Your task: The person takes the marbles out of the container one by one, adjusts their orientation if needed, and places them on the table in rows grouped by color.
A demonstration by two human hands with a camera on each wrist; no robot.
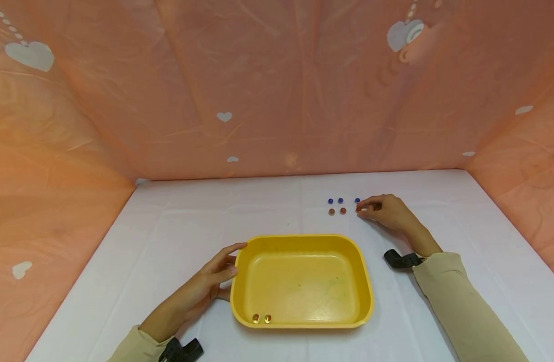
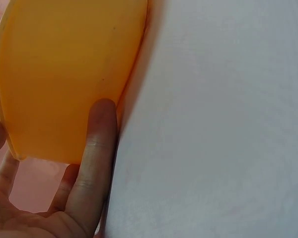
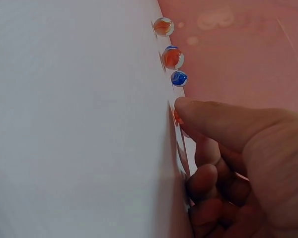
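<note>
Right hand pinches orange marble, seen only from wrist; left hand relaxed, fingers against yellow tray.

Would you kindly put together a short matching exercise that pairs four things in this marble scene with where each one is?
Things:
1. left hand
2. right hand
3. two amber marbles
4. blue marbles

Places:
A. inside the yellow tray, at its near left corner
B. in the far row on the white table
C. resting on the tray's left side
D. pinching an orange marble beside the rows

Pairs: 1-C, 2-D, 3-A, 4-B
</note>
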